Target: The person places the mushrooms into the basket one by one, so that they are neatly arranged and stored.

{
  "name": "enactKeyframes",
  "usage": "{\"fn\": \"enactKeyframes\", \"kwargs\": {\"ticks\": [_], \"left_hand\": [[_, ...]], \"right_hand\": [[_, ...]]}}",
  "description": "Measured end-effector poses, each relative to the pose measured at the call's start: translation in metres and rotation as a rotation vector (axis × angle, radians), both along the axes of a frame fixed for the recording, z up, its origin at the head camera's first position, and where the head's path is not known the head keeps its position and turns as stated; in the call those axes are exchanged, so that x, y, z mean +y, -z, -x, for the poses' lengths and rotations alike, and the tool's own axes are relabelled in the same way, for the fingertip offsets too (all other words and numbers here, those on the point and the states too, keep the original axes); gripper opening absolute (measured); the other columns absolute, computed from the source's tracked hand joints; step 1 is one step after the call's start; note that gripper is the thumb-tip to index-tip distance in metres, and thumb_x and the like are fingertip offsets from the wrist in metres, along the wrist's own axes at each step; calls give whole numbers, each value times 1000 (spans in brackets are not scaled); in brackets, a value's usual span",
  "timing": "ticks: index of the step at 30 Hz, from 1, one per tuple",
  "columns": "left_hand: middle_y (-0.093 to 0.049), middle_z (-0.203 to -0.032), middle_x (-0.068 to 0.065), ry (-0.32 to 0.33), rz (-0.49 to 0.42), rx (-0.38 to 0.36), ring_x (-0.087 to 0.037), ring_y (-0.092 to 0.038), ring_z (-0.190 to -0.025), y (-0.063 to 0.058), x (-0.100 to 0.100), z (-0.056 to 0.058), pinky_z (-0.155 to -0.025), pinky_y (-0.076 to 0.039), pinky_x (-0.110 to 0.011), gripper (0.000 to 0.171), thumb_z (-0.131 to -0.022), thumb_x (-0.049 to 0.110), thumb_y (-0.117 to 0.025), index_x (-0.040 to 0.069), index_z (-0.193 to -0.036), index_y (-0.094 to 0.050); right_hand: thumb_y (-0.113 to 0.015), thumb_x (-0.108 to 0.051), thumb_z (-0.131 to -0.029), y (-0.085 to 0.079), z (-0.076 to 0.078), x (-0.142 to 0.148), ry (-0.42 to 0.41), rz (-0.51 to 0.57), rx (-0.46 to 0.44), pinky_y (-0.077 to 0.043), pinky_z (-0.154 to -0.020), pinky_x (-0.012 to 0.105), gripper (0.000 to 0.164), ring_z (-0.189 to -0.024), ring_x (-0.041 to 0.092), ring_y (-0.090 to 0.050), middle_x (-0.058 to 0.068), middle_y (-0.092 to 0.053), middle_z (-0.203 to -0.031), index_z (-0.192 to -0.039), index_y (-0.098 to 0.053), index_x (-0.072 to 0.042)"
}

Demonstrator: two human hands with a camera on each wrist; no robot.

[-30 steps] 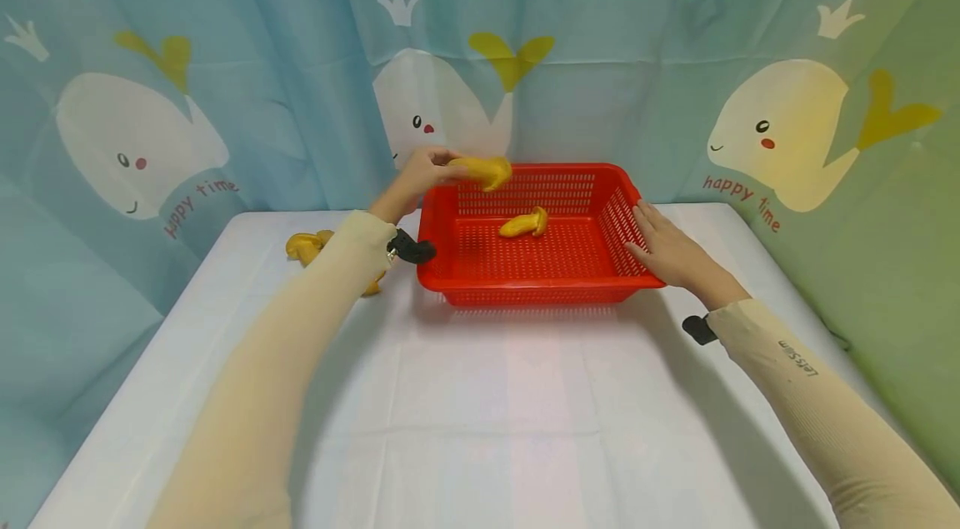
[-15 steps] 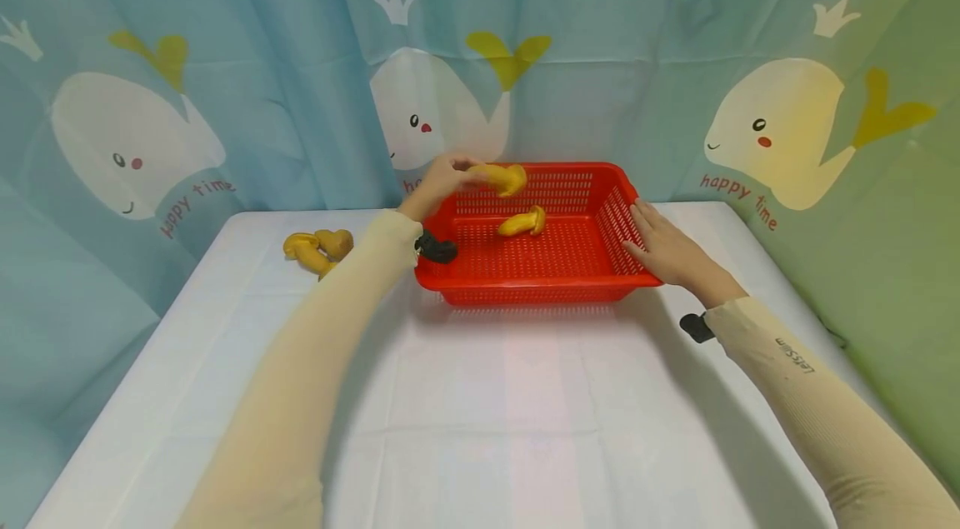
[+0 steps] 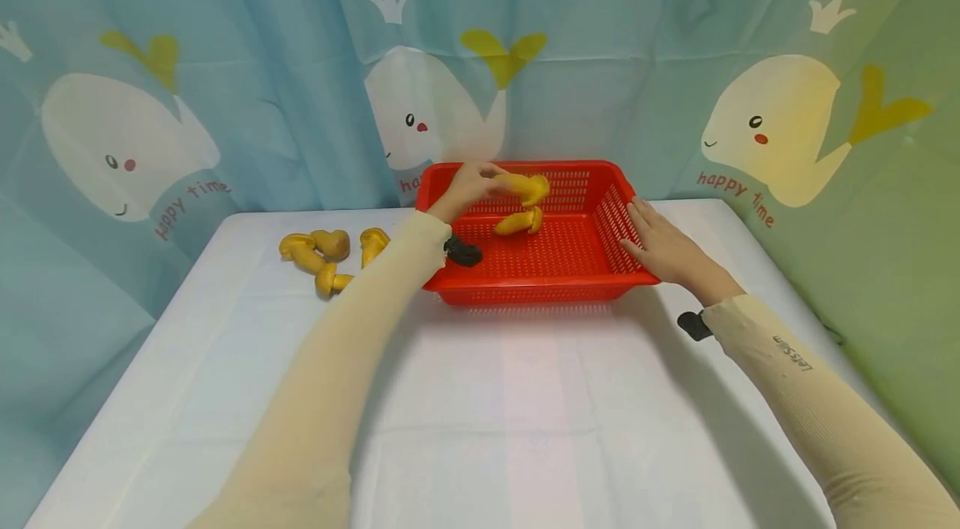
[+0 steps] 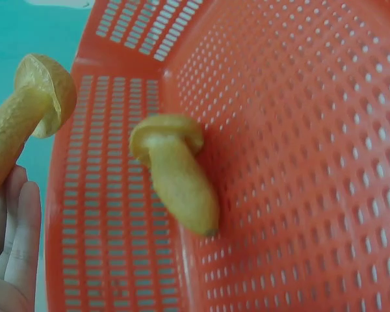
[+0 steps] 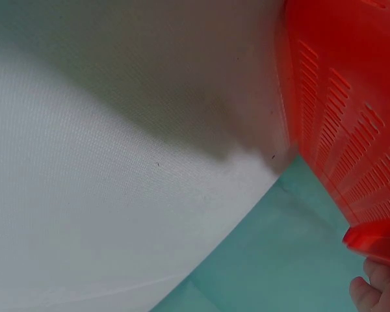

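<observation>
My left hand (image 3: 472, 185) pinches a yellow mushroom (image 3: 527, 188) by its stem, its cap pointing right, above the back part of the red basket (image 3: 540, 282). In the left wrist view the held mushroom (image 4: 42, 91) shows at the left edge. Below it a second mushroom (image 3: 519, 222) lies on the basket floor, near the back wall. My right hand (image 3: 665, 244) rests with fairly straight fingers on the basket's right rim. Only its fingertips (image 5: 370, 289) appear in the right wrist view, at the rim's edge.
Several more yellow mushrooms (image 3: 302, 252) lie on the white table (image 3: 480, 412) left of the basket, one of them (image 3: 372, 244) close to the left forearm. A blue curtain (image 3: 300, 79) with whale prints hangs behind the table.
My left hand has carried its mushroom rightward and slightly down, farther over the basket. More of the mushrooms on the table now show past the left sleeve. The right hand stays on the rim.
</observation>
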State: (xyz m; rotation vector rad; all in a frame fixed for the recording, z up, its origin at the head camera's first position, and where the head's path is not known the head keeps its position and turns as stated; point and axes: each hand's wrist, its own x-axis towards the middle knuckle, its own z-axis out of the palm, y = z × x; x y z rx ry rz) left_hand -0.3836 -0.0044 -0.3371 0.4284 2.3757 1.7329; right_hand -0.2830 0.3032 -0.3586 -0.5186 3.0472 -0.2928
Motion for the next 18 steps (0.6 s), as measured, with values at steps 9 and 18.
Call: {"fn": "enactKeyframes", "kwargs": {"ticks": [9, 18], "left_hand": [[-60, -122, -16, 50, 18, -13, -29, -62, -105, 5, 24, 1, -92, -53, -34, 31, -89, 14, -64, -1, -116, -63], [-62, -119, -16, 139, 107, 14, -30, -62, -102, 10, 42, -2, -92, -53, -37, 31, -88, 17, -65, 0, -114, -65]], "right_hand": [[-43, -24, -98, 0, -1, -1, 10, 10, 5, -12, -116, 56, 68, -142, 45, -8, 31, -6, -153, -145, -9, 12], [-44, -24, -97, 2, 1, 0, 10, 22, 10, -13, -116, 56, 69, -142, 44, -8, 30, -7, -153, -146, -9, 11]]}}
